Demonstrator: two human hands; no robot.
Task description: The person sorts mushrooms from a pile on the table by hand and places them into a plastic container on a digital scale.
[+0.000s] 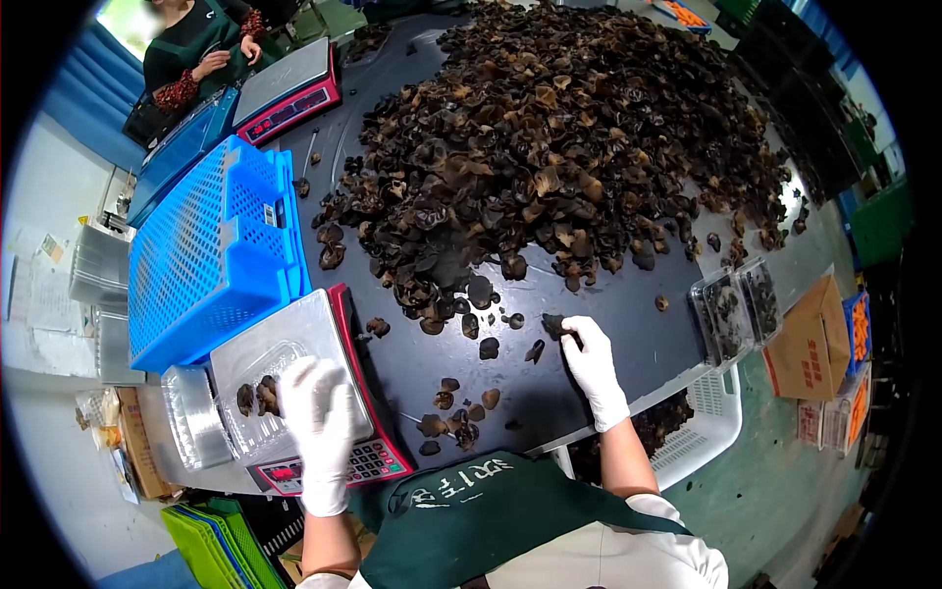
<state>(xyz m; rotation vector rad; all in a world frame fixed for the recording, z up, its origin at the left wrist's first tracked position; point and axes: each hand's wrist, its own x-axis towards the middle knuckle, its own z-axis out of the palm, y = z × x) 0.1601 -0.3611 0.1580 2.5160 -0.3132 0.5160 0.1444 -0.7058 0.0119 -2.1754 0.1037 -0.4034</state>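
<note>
Tray [271,365] with fungus pieces [267,396], white basket [724,424] of dark bits [665,420]

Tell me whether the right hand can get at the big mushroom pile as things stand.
Probably yes: the right hand is just short of the pile's near edge, with a mushroom piece at its fingertips and mostly bare table in between.

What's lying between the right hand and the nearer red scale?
In the head view, several loose dark pieces lie scattered on the dark tabletop between the right hand and the nearer red scale.
</note>
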